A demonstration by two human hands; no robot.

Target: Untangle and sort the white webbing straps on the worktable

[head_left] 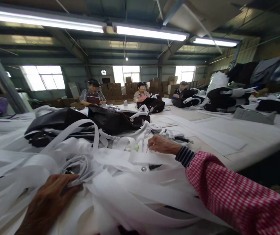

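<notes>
A coiled bundle of white cord (81,164) lies at the lower left, its near end between the thumb and fingers of my left hand (54,195). Wide white strips (127,195) spread in a loose heap around it. Farther off, my right hand (163,144) reaches into the heap with its fingers drawn together; what they hold, if anything, is hidden. Close by are a small light-green piece (136,148) and a dark stick-like piece with a metal end (182,139). A round metal button-like piece (143,169) shows on the white material.
Black bags (115,120) with white straps sit behind the heap. More black bags (223,99) are piled at the right beside a grey box (254,116). Flat white sheets (210,133) lie on the table. Several people (93,93) work at its far side, cardboard boxes behind them.
</notes>
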